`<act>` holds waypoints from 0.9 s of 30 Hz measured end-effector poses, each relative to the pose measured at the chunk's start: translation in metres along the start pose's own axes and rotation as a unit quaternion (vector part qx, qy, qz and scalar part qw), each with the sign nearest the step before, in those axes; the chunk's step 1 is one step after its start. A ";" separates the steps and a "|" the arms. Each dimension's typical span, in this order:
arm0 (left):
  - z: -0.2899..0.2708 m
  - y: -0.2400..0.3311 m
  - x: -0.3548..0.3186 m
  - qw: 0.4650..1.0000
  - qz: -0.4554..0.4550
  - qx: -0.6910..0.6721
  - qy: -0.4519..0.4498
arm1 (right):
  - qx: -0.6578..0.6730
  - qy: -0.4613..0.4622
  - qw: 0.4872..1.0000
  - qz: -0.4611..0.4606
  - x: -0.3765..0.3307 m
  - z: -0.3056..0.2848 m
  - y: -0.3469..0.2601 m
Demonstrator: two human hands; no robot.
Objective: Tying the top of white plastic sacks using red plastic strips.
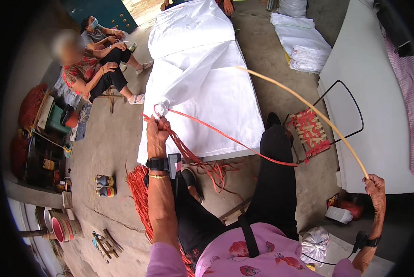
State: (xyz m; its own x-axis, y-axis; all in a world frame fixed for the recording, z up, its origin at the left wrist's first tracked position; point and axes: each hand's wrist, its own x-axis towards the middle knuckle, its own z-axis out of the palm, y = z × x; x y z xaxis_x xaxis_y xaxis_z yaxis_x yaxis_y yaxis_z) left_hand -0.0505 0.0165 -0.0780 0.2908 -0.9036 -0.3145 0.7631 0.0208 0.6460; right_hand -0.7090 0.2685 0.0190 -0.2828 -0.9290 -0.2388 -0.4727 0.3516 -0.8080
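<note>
Left hand (157, 131) is gripping the gathered neck of the white sack (202, 87), fingers wrapped tight around the bunched corner with red twine (225, 136) running out of the fist. The sack is lying spread over a low bench (225, 156) straight ahead. Right hand (375, 185) is closing its fingers on the end of a long yellow cane (304, 104) arcing over the sack. More red twine is lying bundled (140, 194) on the floor beside the left forearm.

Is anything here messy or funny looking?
Yes: loose red plastic strings lie tangled on the concrete floor beside the white woven sack. The left hand grips the sack's bunched corner; the right hand holds a thin tan stick.
</note>
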 end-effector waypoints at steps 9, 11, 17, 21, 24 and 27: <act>0.045 -0.003 -0.049 0.965 0.168 0.185 0.074 | -0.035 -0.017 0.967 -0.251 0.127 0.099 -0.161; 0.014 -0.008 -0.034 0.920 0.308 0.222 0.097 | 0.025 0.015 0.939 -0.343 0.202 0.171 -0.218; 0.015 -0.014 -0.053 0.950 0.212 0.209 0.095 | 0.010 0.164 0.918 -0.360 0.308 0.325 -0.261; 0.025 -0.011 -0.064 0.947 0.183 0.261 0.045 | 0.021 0.168 0.935 -0.311 0.288 0.302 -0.173; 0.030 -0.010 -0.071 0.948 0.150 0.279 0.021 | -0.048 0.162 0.950 -0.262 0.240 0.251 -0.076; 0.033 -0.018 -0.066 0.954 0.112 0.276 0.006 | -0.125 0.199 0.948 -0.215 0.185 0.204 0.039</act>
State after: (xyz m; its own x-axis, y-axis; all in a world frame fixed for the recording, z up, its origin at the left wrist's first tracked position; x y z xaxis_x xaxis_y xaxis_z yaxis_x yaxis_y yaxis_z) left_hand -0.1020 0.0615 -0.0460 0.4194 -0.8983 -0.1311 0.2608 -0.0191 0.9652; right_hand -0.6092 0.0866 -0.1667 -0.2883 -0.8925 0.3469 -0.7851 0.0129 -0.6193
